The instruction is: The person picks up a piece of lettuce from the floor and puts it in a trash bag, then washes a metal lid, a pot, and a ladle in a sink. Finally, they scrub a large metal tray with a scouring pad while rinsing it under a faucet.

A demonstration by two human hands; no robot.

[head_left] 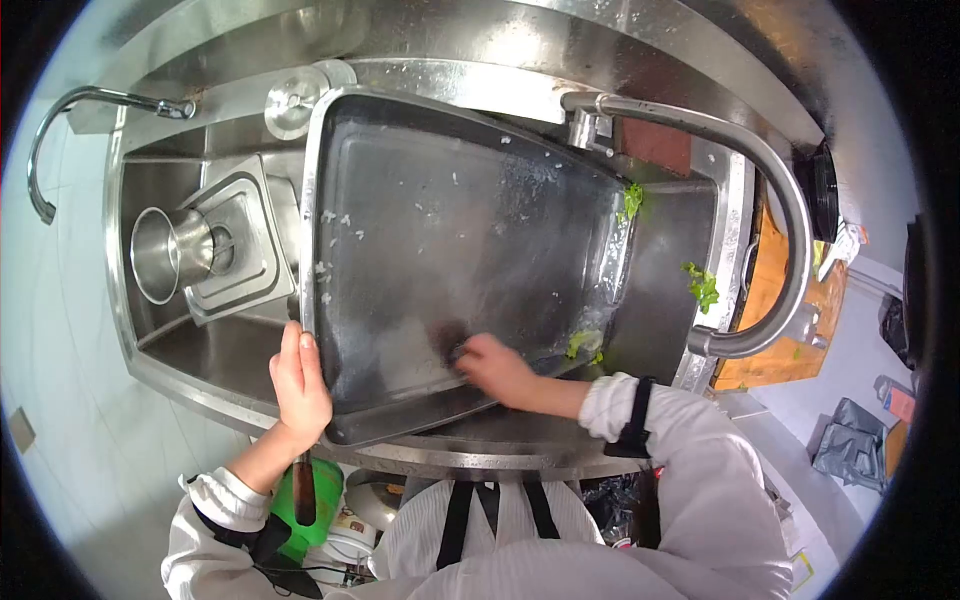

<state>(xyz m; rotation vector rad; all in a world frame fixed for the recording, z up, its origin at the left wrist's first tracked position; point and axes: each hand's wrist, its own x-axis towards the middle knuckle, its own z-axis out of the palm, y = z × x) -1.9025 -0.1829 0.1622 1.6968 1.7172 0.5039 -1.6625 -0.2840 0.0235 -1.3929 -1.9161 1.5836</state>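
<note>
A large dark metal tray (430, 250) lies tilted across the sink, with white bits and a little water on its surface. My left hand (302, 385) grips the tray's rim at its near left corner, fingers closed. Over the lower part of the tray is my right hand (490, 368), its fingers closed around or pressed on something dark and blurred that I cannot make out. Green leaf scraps (583, 343) lie at the tray's lower right corner, and another leaf (630, 202) hangs at its upper right corner.
A curved faucet (790, 200) arches over the right basin, where a leaf (702, 287) lies. The left basin holds a metal cup (157, 255) and a steel lid (240, 240). A wooden board (770, 300) is at the right. A brown handle (304, 490) and green container (322, 500) sit below.
</note>
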